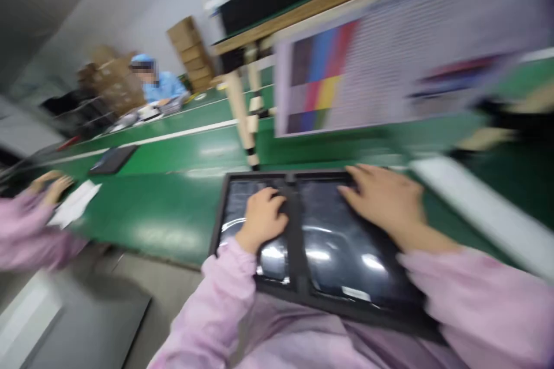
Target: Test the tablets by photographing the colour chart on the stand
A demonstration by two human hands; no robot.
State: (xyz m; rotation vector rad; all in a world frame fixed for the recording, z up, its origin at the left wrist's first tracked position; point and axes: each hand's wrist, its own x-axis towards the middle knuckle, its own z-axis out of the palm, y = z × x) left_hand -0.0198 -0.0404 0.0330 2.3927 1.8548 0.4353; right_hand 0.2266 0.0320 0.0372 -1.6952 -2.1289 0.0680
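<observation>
A black tray (296, 230) with two compartments lies across the table's near edge and my lap. Glossy dark screen-like panels (320, 242) fill its compartments, under what looks like clear film. My left hand (264, 216) is over the left compartment, fingers bent, with a gap between thumb and forefinger. Over the far rim of the right compartment lies my right hand (385, 199), its thumb apart from the fingers. Neither hand visibly holds anything, though motion blurs the fingertips.
A printed colour-chart sheet (367, 75) hangs from a shelf ahead. White strip (480, 207) lies right on the green table (173, 207). At left, a co-worker's pink sleeve (26, 230) is near white paper (75, 202) and a dark flat item (113, 159). Another person (162, 86) sits farther back.
</observation>
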